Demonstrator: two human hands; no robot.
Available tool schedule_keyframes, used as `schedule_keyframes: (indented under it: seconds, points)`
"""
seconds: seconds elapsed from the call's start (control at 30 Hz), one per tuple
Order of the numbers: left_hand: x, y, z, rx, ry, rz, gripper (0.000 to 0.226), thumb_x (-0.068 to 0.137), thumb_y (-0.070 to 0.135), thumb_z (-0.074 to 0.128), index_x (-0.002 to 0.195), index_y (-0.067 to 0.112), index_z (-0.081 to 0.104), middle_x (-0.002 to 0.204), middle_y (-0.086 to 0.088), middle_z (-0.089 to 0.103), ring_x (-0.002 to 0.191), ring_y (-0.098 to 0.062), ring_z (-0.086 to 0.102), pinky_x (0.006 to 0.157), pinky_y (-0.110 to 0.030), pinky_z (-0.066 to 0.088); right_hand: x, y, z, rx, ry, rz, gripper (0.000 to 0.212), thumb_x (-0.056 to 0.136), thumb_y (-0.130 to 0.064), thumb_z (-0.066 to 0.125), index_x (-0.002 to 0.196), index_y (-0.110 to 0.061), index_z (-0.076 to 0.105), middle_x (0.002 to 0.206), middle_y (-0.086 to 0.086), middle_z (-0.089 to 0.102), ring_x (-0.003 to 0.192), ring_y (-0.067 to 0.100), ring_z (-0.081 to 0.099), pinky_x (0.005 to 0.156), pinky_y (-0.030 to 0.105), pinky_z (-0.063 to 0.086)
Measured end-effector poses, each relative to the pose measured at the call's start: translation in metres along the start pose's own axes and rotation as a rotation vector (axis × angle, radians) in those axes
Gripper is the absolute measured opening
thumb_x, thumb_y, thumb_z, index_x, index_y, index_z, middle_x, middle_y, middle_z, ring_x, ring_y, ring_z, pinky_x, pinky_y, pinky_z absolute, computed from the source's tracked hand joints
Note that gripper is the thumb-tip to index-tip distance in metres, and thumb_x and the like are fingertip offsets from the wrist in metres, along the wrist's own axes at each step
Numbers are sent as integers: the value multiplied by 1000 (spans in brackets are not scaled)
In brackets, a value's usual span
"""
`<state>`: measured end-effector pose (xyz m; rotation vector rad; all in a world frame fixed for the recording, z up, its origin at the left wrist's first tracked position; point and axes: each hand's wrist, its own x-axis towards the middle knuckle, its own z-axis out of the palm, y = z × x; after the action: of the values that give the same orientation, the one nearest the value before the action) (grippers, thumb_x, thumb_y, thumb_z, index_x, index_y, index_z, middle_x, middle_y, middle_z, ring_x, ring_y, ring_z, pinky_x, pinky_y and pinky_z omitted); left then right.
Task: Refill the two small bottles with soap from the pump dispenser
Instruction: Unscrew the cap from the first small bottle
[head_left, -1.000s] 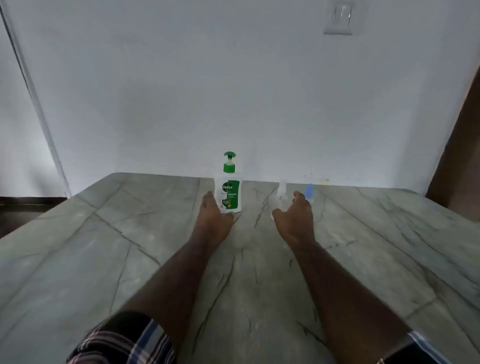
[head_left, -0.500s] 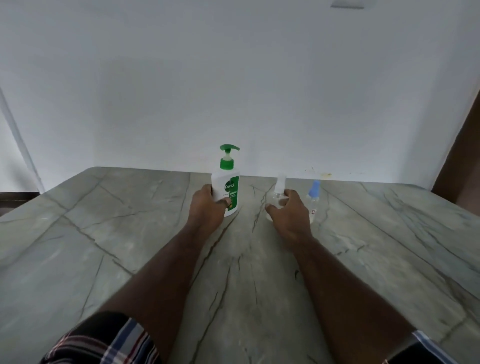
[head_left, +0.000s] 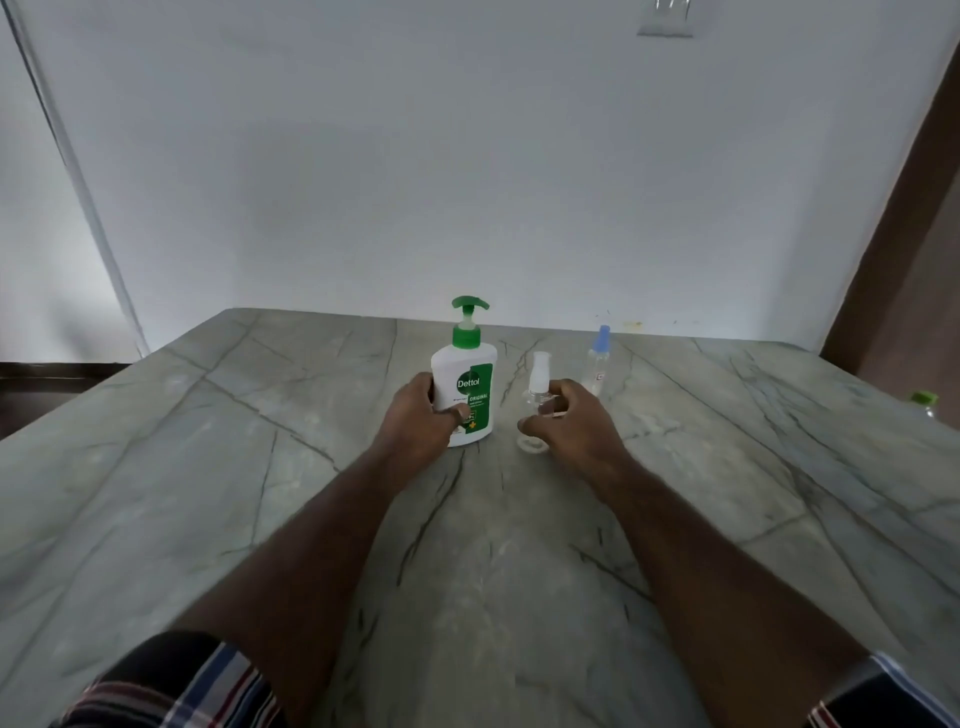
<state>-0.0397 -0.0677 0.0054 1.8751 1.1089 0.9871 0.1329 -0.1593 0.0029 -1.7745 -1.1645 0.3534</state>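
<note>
A white pump dispenser (head_left: 469, 379) with a green pump head and green label stands upright on the marble table (head_left: 311, 519). My left hand (head_left: 418, 418) grips its lower body, thumb across the front. To its right stands a small clear bottle (head_left: 537, 387) with a white cap; my right hand (head_left: 574, 423) holds it, fingers curled round its lower part, which hides the base. A second small clear bottle (head_left: 598, 364) with a blue cap stands free farther right, near the wall.
The table meets a white wall (head_left: 467, 182) at the back. A green-capped item (head_left: 923, 402) peeks in at the right edge. A brown door frame (head_left: 904, 208) rises at the far right.
Both hands reached forward and closed: the left round the dispenser, the right round the white-capped bottle. Both have drawn toward me, away from the blue-capped bottle.
</note>
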Motion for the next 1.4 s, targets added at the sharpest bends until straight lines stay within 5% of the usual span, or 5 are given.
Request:
schedule_keyframes:
  seconds: [0.33,0.5,0.73,1.0,1.4]
  points:
    - [-58,14,1,-34,-41,40,49,87,18,75,131,11,54,124,-5,64,105,-19,63,85,-34,54,-68,-15,-21,275,-55,-27,38,74,-17,80,108,-19,62,93,7,68,83,22,67,74,44,58]
    - [-86,37,-12,-72,357,253,25,93,32,67,112,23,54,101,4,58,86,-5,56,64,-12,46,-83,-33,-28,365,-97,-97,34,77,-16,79,108,-17,65,100,8,68,83,17,67,74,40,59]
    - [-105,49,-3,-303,-241,207,59,87,56,56,135,24,46,113,0,66,88,-19,73,69,-38,62,-92,-61,-26,400,-207,-222,26,90,-17,66,113,-30,63,95,-9,72,82,13,71,67,30,61]
    - [-102,45,1,-82,-295,205,44,95,46,59,131,23,47,105,4,64,75,-12,72,59,-24,58,-72,-66,-38,515,46,-145,24,89,-26,68,110,-16,70,99,0,74,92,17,71,73,29,58]
    - [-98,44,1,-164,-365,201,37,99,44,52,124,17,54,98,1,69,77,-18,73,66,-29,60,-58,-68,-58,580,-156,-49,28,92,-17,63,119,-12,59,107,12,70,94,24,66,84,38,57]
